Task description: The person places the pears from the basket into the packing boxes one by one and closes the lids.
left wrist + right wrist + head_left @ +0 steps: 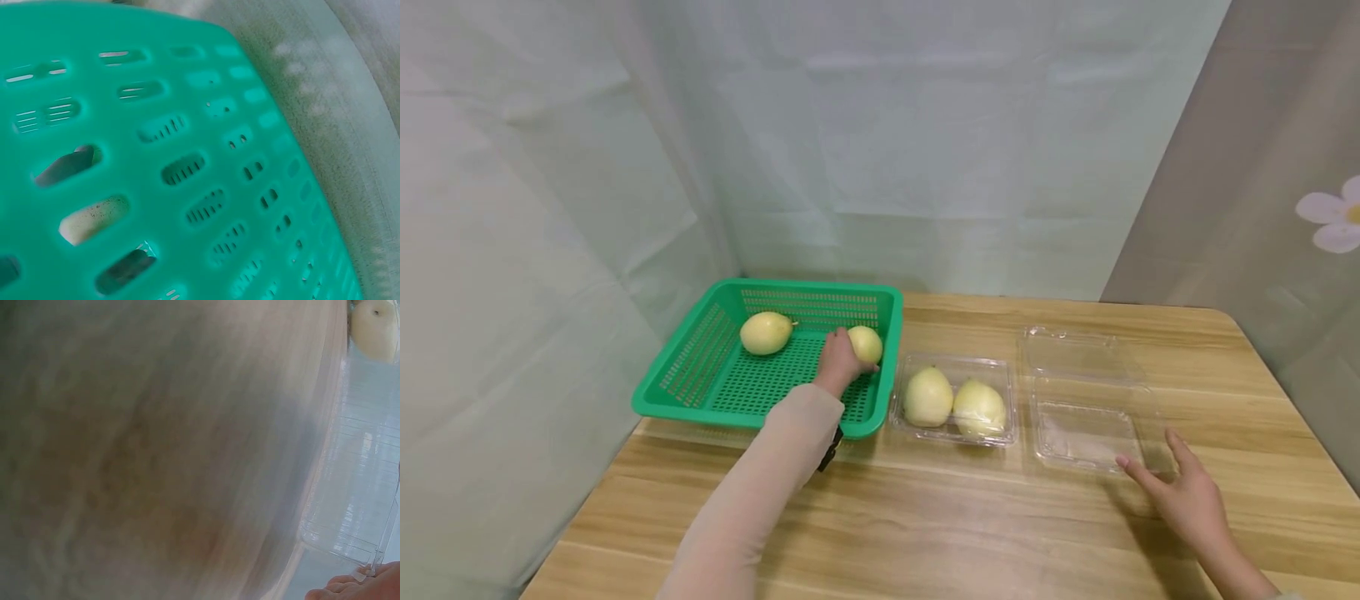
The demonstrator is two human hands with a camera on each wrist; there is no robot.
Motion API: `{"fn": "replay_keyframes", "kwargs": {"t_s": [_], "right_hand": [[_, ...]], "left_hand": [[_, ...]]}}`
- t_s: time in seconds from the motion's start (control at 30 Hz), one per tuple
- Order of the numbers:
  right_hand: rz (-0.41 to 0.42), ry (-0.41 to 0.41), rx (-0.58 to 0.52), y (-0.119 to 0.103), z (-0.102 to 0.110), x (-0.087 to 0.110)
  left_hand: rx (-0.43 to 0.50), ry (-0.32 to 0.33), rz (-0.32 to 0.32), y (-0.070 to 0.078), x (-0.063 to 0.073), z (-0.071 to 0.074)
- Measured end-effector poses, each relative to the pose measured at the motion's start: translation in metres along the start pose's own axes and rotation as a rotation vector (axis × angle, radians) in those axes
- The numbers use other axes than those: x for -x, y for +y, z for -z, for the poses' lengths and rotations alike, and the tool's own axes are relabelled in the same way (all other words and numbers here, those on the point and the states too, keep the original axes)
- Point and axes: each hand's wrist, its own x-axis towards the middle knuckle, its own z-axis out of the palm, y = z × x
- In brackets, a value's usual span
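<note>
Left grip (839, 363) curls round a pear (866, 342) in the basket (700, 415), apparently picking it; next likely calls for lifting it to the vacant box (1086, 432), by the spread, unladen right grip (1193, 500).

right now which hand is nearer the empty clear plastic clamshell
Right. The right hand is at the clamshell's near right corner; the left hand is farther off to its left, gripping a pear in the green basket.
</note>
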Motion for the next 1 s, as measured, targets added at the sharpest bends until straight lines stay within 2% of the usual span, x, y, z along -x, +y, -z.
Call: {"fn": "replay_keyframes", "kwargs": {"t_s": [0.03,0.13,0.23,0.27,0.37,0.47,0.73,0.9,1.0], "right_hand": [[0.000,0.003,0.002,0.000,0.000,0.000],[0.000,0.008,0.006,0.000,-0.001,0.000],[-0.001,0.005,0.005,0.001,-0.001,0.000],[0.000,0.005,0.001,0.001,-0.001,0.000],[-0.001,0.004,-0.001,0.001,0.000,0.001],[0.001,0.009,-0.006,0.002,0.001,0.001],[0.002,0.009,-0.010,0.000,0.000,0.001],[0.015,0.024,-0.011,-0.001,-0.001,0.002],[0.024,0.032,-0.010,-0.002,0.000,0.002]], "left_hand": [[-0.015,0.027,-0.024,-0.008,-0.009,-0.009],[-0.040,0.019,-0.024,-0.013,-0.015,-0.014],[-0.002,0.000,-0.009,-0.010,-0.010,-0.012],[0.021,-0.035,0.020,-0.001,-0.001,-0.004],[0.052,-0.038,0.012,0.006,0.008,0.000],[0.045,-0.029,-0.002,0.012,0.014,0.002],[0.045,-0.007,-0.002,0.012,0.018,0.003],[-0.007,0.023,-0.027,0.010,0.017,0.003],[-0.035,0.025,-0.016,0.011,0.017,0.005]]}}
